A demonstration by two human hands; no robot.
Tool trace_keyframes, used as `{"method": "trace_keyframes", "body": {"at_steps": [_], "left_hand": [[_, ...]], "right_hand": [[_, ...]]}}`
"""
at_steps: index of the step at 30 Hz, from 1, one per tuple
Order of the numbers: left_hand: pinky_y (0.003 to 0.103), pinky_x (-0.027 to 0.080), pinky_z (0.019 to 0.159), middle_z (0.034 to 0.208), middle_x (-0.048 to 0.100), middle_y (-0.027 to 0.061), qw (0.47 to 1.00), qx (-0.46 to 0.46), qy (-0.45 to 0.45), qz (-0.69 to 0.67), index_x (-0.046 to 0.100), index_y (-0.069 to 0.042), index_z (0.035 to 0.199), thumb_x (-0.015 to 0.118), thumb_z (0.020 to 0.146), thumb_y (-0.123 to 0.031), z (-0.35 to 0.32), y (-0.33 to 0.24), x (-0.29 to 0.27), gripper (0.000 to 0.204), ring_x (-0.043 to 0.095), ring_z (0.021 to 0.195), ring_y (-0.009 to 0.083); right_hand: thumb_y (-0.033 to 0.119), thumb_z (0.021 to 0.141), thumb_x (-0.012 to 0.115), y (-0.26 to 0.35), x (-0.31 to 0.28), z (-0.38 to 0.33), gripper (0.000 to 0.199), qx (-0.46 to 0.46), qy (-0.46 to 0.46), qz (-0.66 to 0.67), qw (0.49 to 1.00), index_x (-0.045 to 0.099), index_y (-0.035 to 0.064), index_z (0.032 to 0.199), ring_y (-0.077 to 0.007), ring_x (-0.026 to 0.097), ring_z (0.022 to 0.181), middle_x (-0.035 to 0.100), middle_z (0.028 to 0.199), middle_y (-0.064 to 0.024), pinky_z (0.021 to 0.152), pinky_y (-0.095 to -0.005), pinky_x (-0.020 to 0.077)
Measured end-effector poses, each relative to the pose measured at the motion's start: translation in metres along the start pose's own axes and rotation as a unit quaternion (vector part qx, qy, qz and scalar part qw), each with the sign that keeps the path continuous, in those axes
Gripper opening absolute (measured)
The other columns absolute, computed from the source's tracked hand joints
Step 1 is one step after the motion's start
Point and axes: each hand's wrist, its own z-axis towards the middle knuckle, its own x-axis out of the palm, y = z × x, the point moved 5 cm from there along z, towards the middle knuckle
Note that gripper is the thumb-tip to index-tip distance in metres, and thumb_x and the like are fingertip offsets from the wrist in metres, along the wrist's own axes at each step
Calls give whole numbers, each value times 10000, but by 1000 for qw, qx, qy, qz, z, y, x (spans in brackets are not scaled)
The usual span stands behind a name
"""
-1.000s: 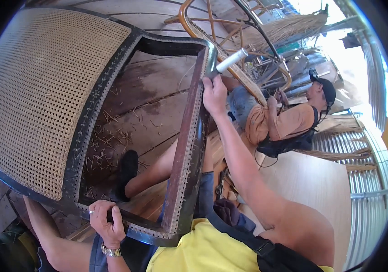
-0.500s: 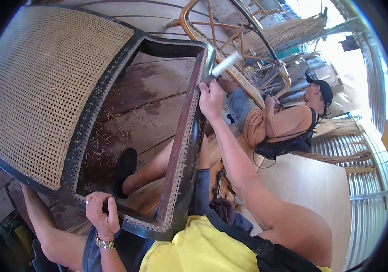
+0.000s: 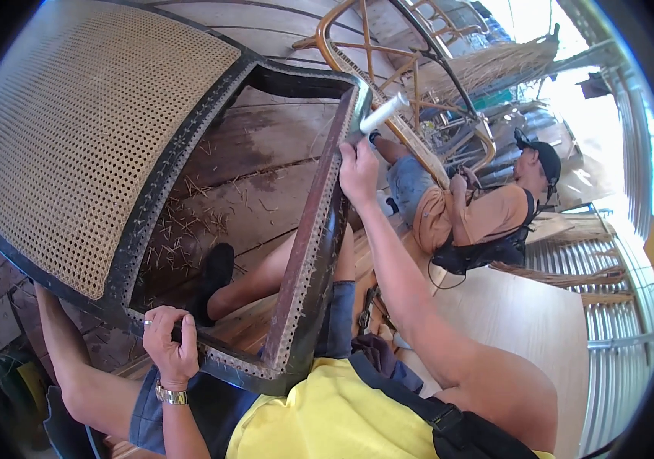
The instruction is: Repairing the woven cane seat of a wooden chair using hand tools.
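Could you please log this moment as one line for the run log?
left hand: grips chair frame lower rail | right hand: holds white tool at top corner

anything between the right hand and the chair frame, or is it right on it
Nothing visible stands between them: the right hand grips a white-handled tool right against the dark chair frame at its far corner. The left hand clasps the frame's near rail.

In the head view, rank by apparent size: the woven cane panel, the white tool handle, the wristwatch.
1. Woven cane panel, by far the largest.
2. White cylindrical tool handle in the right hand.
3. Metal wristwatch on the left hand, roughly alike; nearness makes this unsure.
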Motion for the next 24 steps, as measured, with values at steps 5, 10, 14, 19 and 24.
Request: {"method": "trace_keyframes", "body": {"at_steps": [5,10,14,19,24], "left_hand": [[401,476,772,819,660,116,1000,4,1,-1,647,-41,831,650,841,-72,2,-2,1,33,602,819,309],[403,477,766,819,659,115,1000,7,-8,1,648,-42,839,655,844,-69,0,-4,1,29,602,823,311],[400,482,770,821,658,113,1000,3,-9,-2,652,-41,844,661,845,-77,-1,0,-1,38,604,835,310],[398,480,768,824,656,112,1000,-5,-1,-4,653,-42,849,662,847,-73,-4,1,0,33,602,834,309],[397,478,773,827,660,111,1000,-12,-8,-3,653,-46,840,662,847,-76,-4,2,0,32,602,830,307]], "right_hand": [[153,946,654,-15,4,30,162,51,3,-20,999,592,3,951,-457,644,850,645,855,-254,744,-478,498],[176,961,636,13,-5,-9,195,-13,22,30,999,574,-6,930,-483,622,863,647,873,-263,742,-493,489],[191,958,638,-4,-1,16,202,50,-10,-22,998,583,1,917,-482,623,872,647,877,-258,746,-503,487],[176,960,636,8,-1,4,192,11,9,-4,1000,581,-6,935,-481,626,872,652,877,-254,745,-494,493],[154,957,642,14,-5,-19,164,7,34,-13,999,583,1,966,-462,639,862,660,881,-240,742,-466,504]]}}
